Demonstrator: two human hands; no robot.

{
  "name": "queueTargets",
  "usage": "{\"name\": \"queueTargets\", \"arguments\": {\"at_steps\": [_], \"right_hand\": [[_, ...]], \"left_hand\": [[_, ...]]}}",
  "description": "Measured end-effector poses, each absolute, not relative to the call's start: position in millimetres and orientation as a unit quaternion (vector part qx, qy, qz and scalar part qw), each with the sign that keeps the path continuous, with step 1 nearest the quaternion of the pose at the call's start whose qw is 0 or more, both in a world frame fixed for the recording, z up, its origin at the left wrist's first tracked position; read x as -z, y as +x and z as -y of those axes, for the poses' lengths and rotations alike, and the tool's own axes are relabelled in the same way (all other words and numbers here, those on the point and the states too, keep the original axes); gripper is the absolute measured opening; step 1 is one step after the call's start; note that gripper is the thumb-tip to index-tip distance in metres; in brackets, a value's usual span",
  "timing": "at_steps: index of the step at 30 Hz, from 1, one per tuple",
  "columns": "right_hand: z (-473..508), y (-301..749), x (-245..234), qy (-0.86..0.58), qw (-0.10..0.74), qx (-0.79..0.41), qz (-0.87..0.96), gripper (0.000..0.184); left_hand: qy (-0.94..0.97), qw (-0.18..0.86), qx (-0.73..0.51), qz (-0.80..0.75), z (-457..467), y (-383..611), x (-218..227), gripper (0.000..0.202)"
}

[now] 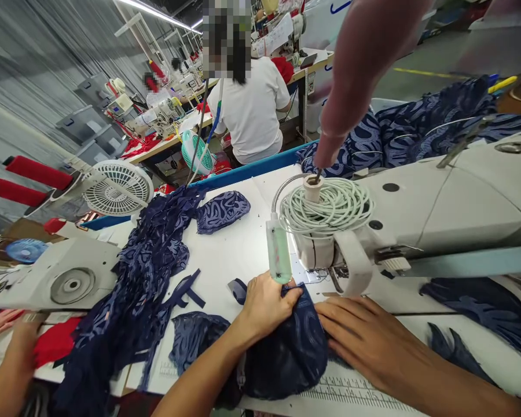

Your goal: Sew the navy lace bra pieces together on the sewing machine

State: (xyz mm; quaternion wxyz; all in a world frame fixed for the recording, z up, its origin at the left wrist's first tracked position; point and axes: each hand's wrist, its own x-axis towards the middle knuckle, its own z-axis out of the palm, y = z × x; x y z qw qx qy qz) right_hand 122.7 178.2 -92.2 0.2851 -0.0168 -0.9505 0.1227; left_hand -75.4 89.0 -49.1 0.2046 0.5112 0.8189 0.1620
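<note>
Navy fabric (286,353) (swirl-patterned) lies between left hand (267,306) and right hand (358,330).

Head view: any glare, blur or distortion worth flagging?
Head view: the white tabletop glares beside the lamp; in the head view, the pinkish shape at top right is blurred beyond identifying; also head view, left hand and right hand have readable outlines, while the dark fabric between them shows its pattern only faintly.

Navy fabric piece (286,359): paler swirl pattern, rounded near right corner. Lies on the counter (226,255), left hand (267,307) at its far edge, right hand (364,333) beside its right edge.
</note>
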Motion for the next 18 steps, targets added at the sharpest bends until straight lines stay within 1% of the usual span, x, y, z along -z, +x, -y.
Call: {"name": "queueTargets", "arguments": {"at_steps": [5, 11, 15, 16, 18], "right_hand": [[-183.3, 123.1, 81.0, -0.006, 0.276, -0.116, 0.954, 0.027], [-192.2, 123.4, 73.3, -0.005, 0.243, -0.165, 0.956, 0.030], [-192.2, 120.0, 78.0, -0.025, 0.208, -0.172, 0.963, 0.027], [-191.7, 119.3, 80.9, -0.028, 0.201, -0.172, 0.964, 0.028], [-191.5, 118.0, 87.4, -0.042, 0.216, -0.159, 0.963, 0.034]], "left_hand": [[0.498, 0.231, -0.155, -0.821, -93.8, -78.7, 46.6, 0.006], [0.473, 0.261, -0.149, -0.828, -97.9, -82.1, 45.1, 0.010], [0.473, 0.275, -0.150, -0.823, -98.5, -83.3, 44.4, 0.012], [0.474, 0.275, -0.150, -0.823, -98.6, -83.4, 44.4, 0.011], [0.476, 0.274, -0.151, -0.822, -99.1, -83.8, 44.6, 0.010]]}}
